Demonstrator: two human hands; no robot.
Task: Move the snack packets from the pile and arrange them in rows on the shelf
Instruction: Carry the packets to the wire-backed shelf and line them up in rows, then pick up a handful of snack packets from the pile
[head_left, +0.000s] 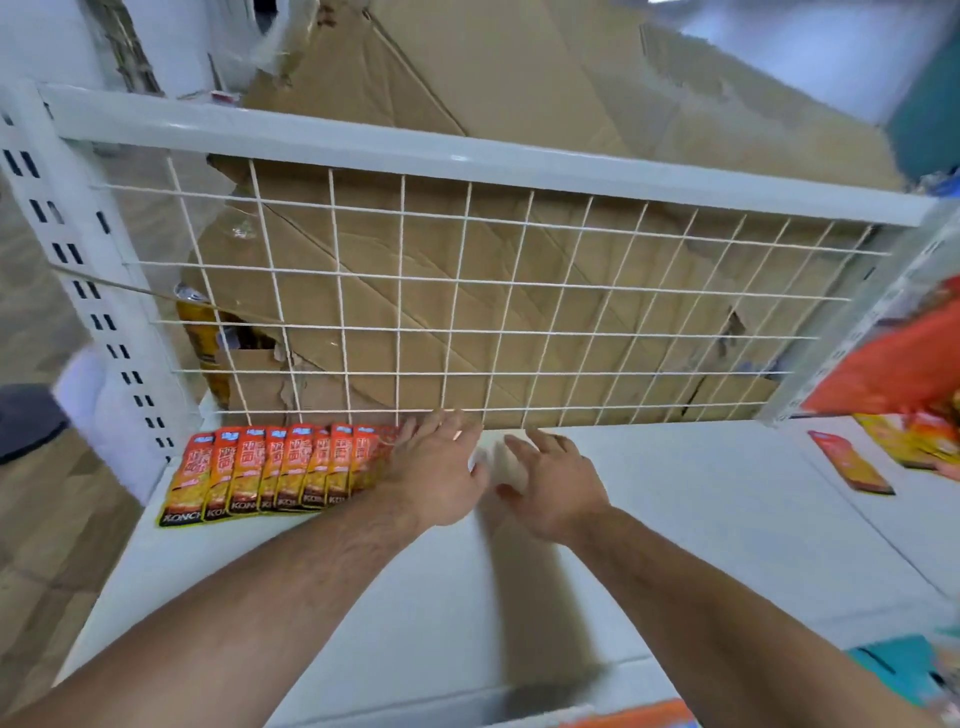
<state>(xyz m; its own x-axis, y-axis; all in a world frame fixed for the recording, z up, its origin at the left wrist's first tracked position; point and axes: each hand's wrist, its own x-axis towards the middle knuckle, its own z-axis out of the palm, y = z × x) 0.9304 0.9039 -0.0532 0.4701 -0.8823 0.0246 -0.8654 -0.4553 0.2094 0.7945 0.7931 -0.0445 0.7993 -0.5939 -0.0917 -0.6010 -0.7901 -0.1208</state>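
Note:
A row of several orange-red snack packets (270, 473) lies overlapping along the back left of the white shelf (675, 519), against the wire mesh. My left hand (439, 467) rests flat on the right end of that row, fingers spread over the last packet. My right hand (556, 483) hovers just to its right, fingers apart, holding nothing. A loose pile of packets (919, 436) sits at the shelf's far right, with one single packet (849, 462) lying apart from it.
A white wire mesh panel (467, 301) closes the shelf's back, with flattened cardboard (519, 156) behind it. A slotted white upright (78, 260) stands at the left. An orange bag (893, 353) hangs at the right edge. More packaging shows at the bottom right.

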